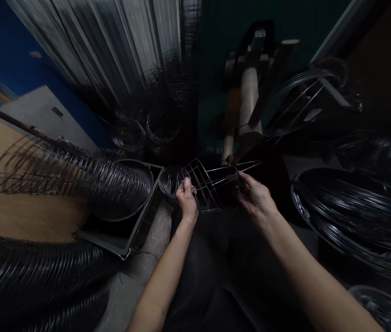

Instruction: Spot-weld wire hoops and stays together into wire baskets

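Observation:
My left hand [186, 198] is closed on the left side of a wire frame [210, 184], its thumb pressed on top. The frame has a grid of thin crossed wires, and longer wires stretch from it to the right. Around those longer wires, near their right end, my right hand [253, 193] is closed in a pinch. Whether the grid and the longer wires are one joined piece, I cannot tell. Just above and beyond my right hand is a machine's thick metal cylinder [250, 97]. The fingertips of my right hand are partly in shadow.
A long row of wire rings [88, 173] hangs on a rod at the left, reaching over a dark crate [126, 251]. More dark rings [26, 276] lie at lower left. At right stands a round basin [297, 203] with wire pieces. Wire coils [128, 136] sit farther back.

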A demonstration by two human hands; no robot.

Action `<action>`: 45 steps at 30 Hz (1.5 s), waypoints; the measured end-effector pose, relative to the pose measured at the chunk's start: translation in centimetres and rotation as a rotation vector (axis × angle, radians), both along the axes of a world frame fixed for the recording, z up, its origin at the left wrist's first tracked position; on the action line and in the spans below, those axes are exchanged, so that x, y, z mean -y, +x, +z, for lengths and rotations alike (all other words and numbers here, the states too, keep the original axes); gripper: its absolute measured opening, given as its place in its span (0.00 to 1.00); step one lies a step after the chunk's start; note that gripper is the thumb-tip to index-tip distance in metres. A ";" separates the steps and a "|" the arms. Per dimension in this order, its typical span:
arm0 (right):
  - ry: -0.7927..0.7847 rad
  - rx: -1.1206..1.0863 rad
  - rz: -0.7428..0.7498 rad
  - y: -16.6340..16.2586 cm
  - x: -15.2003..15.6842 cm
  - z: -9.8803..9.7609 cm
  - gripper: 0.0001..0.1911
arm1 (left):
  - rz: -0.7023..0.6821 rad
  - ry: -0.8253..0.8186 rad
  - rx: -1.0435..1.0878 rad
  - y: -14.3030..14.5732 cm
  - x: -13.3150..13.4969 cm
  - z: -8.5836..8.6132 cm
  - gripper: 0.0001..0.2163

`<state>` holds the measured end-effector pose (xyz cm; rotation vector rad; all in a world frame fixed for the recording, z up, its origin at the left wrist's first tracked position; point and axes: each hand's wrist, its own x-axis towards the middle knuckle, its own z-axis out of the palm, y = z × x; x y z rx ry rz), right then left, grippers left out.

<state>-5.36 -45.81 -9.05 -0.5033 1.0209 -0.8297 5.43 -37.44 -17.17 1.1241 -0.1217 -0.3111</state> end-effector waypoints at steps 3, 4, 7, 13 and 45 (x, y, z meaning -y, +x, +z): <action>0.044 0.006 -0.026 0.3 -0.1 0.4 0.07 | -0.031 -0.014 -0.044 0.0 -0.1 0.4 0.22; 0.057 0.007 -0.027 0.2 -0.1 0.5 0.07 | -0.039 -0.020 -0.058 0.0 -0.1 0.6 0.22; 0.030 0.012 0.014 -0.2 -0.3 0.7 0.06 | -0.032 -0.047 -0.078 -0.2 -0.1 0.9 0.23; 0.013 0.035 0.023 -2.5 -0.3 -1.0 0.05 | -0.017 -0.070 -0.106 0.0 0.3 1.4 0.23; -0.647 -0.585 0.834 -5.7 0.7 -1.2 0.20 | -0.423 0.162 0.826 -3.8 -8.0 -4.1 0.17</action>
